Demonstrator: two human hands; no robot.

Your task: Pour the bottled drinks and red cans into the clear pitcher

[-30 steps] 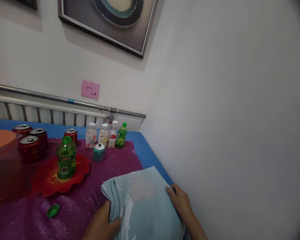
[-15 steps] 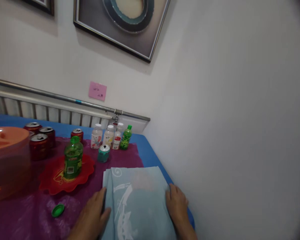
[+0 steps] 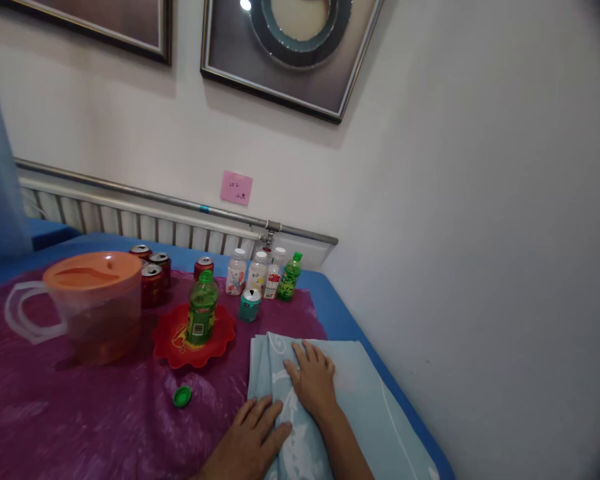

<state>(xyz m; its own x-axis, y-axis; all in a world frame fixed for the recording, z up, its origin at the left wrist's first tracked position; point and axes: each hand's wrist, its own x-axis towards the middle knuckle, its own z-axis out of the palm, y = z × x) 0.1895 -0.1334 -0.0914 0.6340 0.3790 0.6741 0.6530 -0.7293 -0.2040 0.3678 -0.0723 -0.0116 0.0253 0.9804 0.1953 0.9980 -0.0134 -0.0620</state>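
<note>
A folded light-blue cloth (image 3: 365, 407) with white drawings lies at the right end of the table. Flat on its upper left part rests my right hand (image 3: 313, 380), fingers spread. My left hand (image 3: 253, 437) touches the cloth's left edge, its fingers apart and nothing gripped. To the left, an uncapped green bottle (image 3: 203, 310) stands upright on a red scalloped plate (image 3: 163, 347). A green cap (image 3: 182, 397) lies on the purple plastic sheet (image 3: 110, 427) in front of the plate.
A clear pitcher (image 3: 105, 320) with an orange lid stands at left. Behind are several red cans (image 3: 153, 285), a teal can (image 3: 250, 305), white-capped bottles (image 3: 236, 273) and another green bottle (image 3: 289, 277). A radiator (image 3: 130, 223) and wall border the blue table (image 3: 337, 313).
My right hand has moved from the cloth's right edge to its upper left part. The cloth now spreads wider to the right. The view has turned left, bringing the whole pitcher in.
</note>
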